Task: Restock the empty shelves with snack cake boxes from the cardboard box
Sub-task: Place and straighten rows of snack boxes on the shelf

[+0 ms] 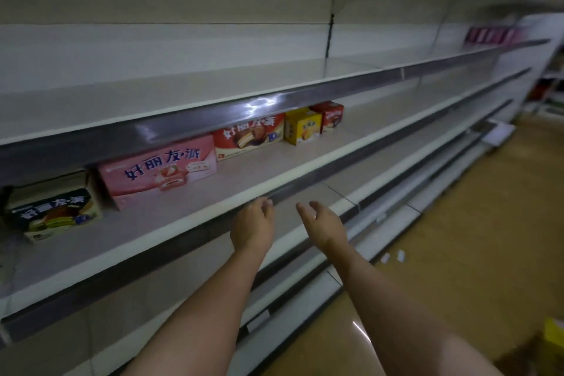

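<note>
- On the middle shelf [259, 168], five snack cake boxes stood in a row: a dark box [55, 212] at the far left, a pink box [158, 172] beside it, a red box [248, 137], a yellow box [302, 126], and a small red box [331, 116] at the row's right end.
- You had stocked only that short stretch. The rest of that shelf, the upper shelf [183, 94] and the lower shelves [396, 210] were bare, so most of the task remained.
- Your left hand [253, 227] and right hand [323, 227] hung side by side over the shelf's front edge. Both held nothing; the fingers were loosely spread and slightly bent.
- The cardboard box was not clearly in view. A brown and yellow shape [549, 336] at the lower right corner may have been part of it.
- The boxes were rectangular printed card with glossy faces and sharp corners. The shelves were flat, pale, matte panels with dark, reflective strips along the front edges. The floor [457, 253] was smooth and yellow-brown with a light sheen.
</note>
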Demonstrator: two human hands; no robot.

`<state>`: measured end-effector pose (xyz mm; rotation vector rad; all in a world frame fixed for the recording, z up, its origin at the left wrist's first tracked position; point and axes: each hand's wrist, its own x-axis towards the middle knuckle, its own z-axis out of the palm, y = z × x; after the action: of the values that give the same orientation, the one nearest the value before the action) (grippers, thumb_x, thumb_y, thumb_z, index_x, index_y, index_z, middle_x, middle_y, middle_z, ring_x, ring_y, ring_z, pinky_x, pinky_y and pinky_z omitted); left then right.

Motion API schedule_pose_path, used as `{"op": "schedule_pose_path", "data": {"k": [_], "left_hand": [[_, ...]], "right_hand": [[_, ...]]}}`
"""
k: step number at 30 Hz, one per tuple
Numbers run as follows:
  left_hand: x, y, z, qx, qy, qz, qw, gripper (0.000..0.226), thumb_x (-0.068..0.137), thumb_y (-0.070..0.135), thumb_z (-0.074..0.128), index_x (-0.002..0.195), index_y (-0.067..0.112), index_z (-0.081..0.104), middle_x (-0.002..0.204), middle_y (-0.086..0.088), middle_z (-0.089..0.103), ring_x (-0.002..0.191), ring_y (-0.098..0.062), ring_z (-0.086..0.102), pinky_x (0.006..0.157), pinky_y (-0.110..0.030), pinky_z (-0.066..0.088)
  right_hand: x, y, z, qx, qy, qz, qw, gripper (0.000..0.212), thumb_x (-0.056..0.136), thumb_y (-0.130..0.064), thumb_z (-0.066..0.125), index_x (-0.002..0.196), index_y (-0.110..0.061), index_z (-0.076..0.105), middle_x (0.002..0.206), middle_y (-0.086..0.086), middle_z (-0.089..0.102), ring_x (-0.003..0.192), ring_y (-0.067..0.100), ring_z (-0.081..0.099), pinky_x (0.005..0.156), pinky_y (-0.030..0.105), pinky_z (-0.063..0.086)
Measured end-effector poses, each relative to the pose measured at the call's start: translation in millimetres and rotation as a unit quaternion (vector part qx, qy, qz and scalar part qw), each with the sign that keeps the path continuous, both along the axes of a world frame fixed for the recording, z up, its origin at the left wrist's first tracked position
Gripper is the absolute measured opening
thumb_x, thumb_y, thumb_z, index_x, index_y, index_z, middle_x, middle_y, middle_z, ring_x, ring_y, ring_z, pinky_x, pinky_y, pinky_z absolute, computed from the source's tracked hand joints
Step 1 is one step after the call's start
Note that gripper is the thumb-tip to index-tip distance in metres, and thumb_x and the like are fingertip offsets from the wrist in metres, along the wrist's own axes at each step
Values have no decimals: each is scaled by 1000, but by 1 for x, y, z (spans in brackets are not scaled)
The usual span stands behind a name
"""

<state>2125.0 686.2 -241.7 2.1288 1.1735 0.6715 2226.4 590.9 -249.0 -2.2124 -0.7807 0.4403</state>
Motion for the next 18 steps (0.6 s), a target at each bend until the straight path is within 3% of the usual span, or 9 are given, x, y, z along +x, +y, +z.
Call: {"op": "schedule_pose_path", "data": {"k": [2, 6, 10, 15, 18], "left_hand": [[1, -17, -7, -6, 17, -37, 999, 36, 102, 32, 34, 121, 16, 60, 117, -6, 64, 97, -21, 59, 69, -27, 38], [2, -58, -32, -18, 34, -113, 993, 35, 103, 31, 34, 109, 11, 62, 98, -5, 64, 72, -12, 50, 55, -23, 35], [12, -103, -60, -38, 58, -183, 981, 36, 103, 30, 33, 114, 12, 63, 109, -11, 65, 88, -24, 57, 69, -28, 39], [32, -169, -80, -42, 77, -274, 958, 34, 101, 33, 34, 99, 16, 63, 99, -12, 66, 84, -29, 60, 67, -32, 46], [43, -218, -81, -55, 82, -331, 939, 34, 101, 32, 35, 99, 12, 63, 94, -10, 66, 82, -27, 60, 65, -31, 44]], "right_hand": [[-7, -26, -7, 3, 1, -37, 999, 67, 96, -57, 37, 146, -12, 36, 143, 11, 47, 130, 26, 46, 107, 43, 39], [-19, -82, -29, -1, 29, -110, 993, 63, 96, -54, 38, 141, -10, 42, 140, 12, 50, 127, 27, 48, 104, 42, 40], [-28, -147, -51, -34, 38, -197, 979, 62, 97, -53, 37, 141, -9, 43, 142, 11, 49, 130, 26, 46, 102, 35, 38], [-30, -242, -65, -68, 43, -311, 947, 61, 96, -54, 37, 141, -14, 43, 141, 10, 50, 129, 28, 47, 102, 35, 38], [-30, -299, -69, -82, 12, -382, 921, 55, 95, -54, 39, 130, -14, 55, 129, 10, 60, 121, 27, 53, 94, 34, 43]]}}
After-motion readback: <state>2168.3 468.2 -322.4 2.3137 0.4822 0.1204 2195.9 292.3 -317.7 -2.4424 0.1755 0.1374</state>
